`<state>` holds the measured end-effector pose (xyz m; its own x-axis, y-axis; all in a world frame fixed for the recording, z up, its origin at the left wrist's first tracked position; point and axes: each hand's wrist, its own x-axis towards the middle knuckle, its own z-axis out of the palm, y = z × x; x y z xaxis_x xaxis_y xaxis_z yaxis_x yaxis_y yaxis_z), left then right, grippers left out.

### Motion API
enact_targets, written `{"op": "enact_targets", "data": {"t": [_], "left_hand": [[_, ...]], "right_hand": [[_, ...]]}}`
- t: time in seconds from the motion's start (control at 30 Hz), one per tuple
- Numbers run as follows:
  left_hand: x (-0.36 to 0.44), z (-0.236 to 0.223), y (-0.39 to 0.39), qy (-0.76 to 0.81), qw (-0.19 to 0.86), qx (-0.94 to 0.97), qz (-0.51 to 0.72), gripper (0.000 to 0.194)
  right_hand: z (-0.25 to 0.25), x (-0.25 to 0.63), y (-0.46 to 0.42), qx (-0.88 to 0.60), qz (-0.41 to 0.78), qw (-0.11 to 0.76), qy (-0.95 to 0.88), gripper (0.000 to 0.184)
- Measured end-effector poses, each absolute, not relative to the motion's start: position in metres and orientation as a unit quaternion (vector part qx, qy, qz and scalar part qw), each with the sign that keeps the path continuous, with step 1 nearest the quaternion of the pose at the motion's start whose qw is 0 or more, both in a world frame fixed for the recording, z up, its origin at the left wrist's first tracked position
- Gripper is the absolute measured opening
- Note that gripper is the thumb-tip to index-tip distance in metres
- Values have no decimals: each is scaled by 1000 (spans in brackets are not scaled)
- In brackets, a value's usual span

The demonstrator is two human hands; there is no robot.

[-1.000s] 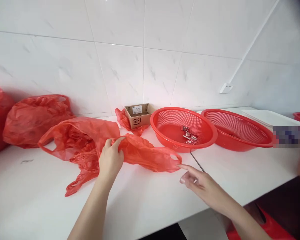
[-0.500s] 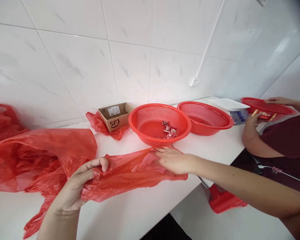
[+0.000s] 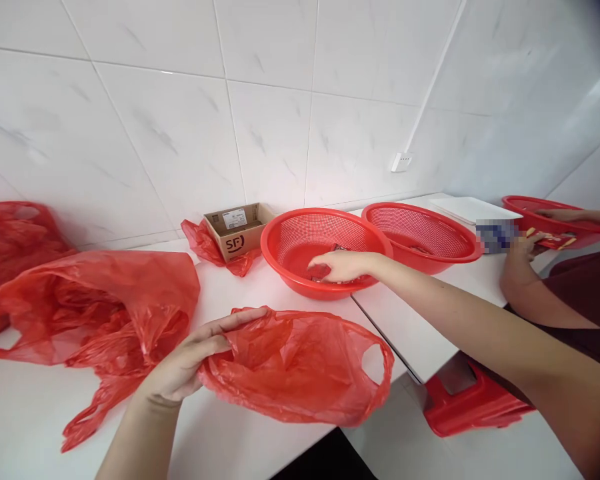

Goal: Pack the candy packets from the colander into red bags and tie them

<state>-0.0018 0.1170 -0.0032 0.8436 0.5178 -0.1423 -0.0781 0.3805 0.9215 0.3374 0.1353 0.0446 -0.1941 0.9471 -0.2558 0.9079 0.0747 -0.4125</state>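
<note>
My left hand (image 3: 200, 353) grips one side of a thin red plastic bag (image 3: 300, 380). The bag's mouth is spread, and a handle loop shows at its right end. Over the near red basket (image 3: 275, 260), my right hand (image 3: 347, 265) reaches down inside the rim, its fingers apart above small wrapped packets. The hand hides most of these packets (image 3: 339, 247); a little of their dark red and white wrapping shows around it.
More red bags (image 3: 125, 300) lie heaped at left. A cardboard box (image 3: 245, 241) stands by the wall. A second red basket (image 3: 430, 257) touches the near one. At right, a co-worker's hand (image 3: 523, 250) holds packets beside another basket (image 3: 535, 213). A red stool (image 3: 450, 407) stands below.
My right hand has left the bag and moved up into the near basket. The bag's mouth now gapes wider, its right end hanging free, while my left hand keeps its grip.
</note>
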Motion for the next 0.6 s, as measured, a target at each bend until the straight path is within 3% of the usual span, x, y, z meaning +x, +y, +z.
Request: {"op": "enact_targets", "data": {"t": [0.07,0.23,0.37,0.6], "left_hand": [[1,-7,118,202,815,510,188,47],[6,-15,119,202,832,484,183,54],[8,-14,118,194,838,474,188,52],[12,-11,116,211,834,472,190,51]], "right_hand": [[34,329,147,-637,247,6,-730,43],[19,327,164,-645,257,-39,-719,21],[31,351,170,-669,241,-42,-702,22],[24,367,155,-701,262,-120,-653,29]]}}
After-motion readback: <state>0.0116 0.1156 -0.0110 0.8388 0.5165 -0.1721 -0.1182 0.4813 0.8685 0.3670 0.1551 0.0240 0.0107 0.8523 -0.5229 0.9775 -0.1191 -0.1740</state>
